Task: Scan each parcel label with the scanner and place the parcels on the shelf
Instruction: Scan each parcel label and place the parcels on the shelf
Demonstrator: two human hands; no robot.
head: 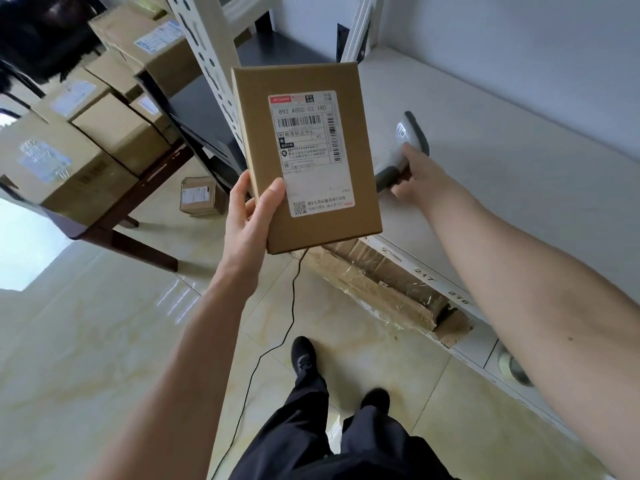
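My left hand point(250, 216) grips a flat brown cardboard parcel point(258, 140) by its lower left corner, thumb on the front. The parcel is held up in the middle of the view with its white shipping label point(306, 152) and barcodes facing me. To its right, my right hand point(417, 180) is wrapped round the handle of a grey barcode scanner point(407, 143), which sits over the white shelf board point(502, 161). The scanner's lower part is hidden behind the parcel. A thin black cable point(291, 306) runs down from behind the parcel across the floor.
A dark wooden table point(114, 233) at the left carries several stacked cardboard boxes point(69, 161). A small box point(201, 197) lies on the tiled floor. A white perforated shelf post point(211, 64) rises behind the parcel. A taped box point(381, 285) sits under the shelf. A tape roll point(512, 367) lies lower right.
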